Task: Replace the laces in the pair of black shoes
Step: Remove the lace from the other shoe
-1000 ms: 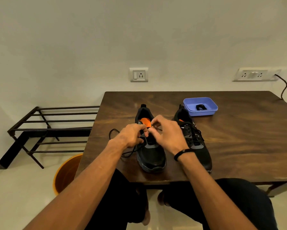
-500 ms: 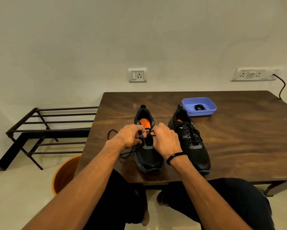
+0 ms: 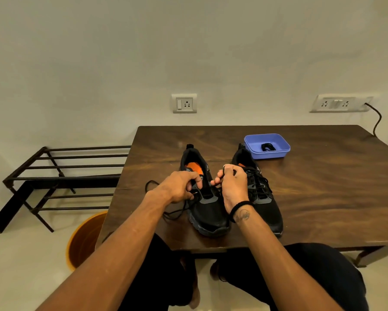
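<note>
1. Your right hand has lifted and turned palm-in since half a second ago, fingers curled, pinching the black lace.
2. Your left hand stays pinching the lace end at the left shoe.
3. Both shoes sit on the tabletop, the right shoe laced.

Table: shoes, tray, perhaps lace.

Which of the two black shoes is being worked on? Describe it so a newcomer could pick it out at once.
On the dark wooden table, two black shoes stand side by side, toes toward the person. It is the left black shoe, between both hands. Unlike the fully laced right black shoe, its orange insole shows and a loose black lace trails off its left side.
</note>
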`<state>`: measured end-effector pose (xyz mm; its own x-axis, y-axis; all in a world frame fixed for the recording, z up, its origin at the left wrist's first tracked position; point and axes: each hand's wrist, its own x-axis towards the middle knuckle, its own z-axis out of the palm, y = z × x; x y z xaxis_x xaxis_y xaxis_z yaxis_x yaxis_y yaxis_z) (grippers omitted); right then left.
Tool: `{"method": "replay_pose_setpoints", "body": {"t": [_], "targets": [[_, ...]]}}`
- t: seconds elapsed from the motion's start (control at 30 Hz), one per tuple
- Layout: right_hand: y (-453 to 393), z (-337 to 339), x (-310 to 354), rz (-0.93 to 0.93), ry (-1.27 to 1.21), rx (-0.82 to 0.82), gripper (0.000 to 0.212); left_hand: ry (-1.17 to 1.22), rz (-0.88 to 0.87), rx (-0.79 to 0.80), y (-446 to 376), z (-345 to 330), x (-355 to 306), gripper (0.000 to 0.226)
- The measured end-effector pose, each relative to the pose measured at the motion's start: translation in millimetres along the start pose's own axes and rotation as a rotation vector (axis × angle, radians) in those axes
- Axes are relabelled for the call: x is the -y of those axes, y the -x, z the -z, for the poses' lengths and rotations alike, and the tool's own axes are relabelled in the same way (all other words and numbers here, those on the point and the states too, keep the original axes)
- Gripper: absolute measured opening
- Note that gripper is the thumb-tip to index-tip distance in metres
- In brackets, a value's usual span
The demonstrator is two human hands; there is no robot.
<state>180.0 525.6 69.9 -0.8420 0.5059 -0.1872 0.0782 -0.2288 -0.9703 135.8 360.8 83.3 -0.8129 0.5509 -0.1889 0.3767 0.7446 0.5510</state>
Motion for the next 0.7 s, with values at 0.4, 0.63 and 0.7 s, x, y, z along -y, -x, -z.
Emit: {"method": "replay_pose_setpoints", "body": {"t": [0.4,0.63,0.7], "targets": [[9.5,5.1,-7.8,0.235,1.057,0.201,0.005,-0.036,-0.001,0.012,1.3,-0.2,-0.5,0.039],[6.3,17.4,9.7,0.330,1.115,0.123,0.007,-0.059,-0.003,-0.013,9.5,3.2,-2.6,0.029],[4.0,20.6,15.0,0.335,1.147,0.169,0.017,-0.046,0.013,-0.018,10.9,3.5,-1.6,0.029]]}}
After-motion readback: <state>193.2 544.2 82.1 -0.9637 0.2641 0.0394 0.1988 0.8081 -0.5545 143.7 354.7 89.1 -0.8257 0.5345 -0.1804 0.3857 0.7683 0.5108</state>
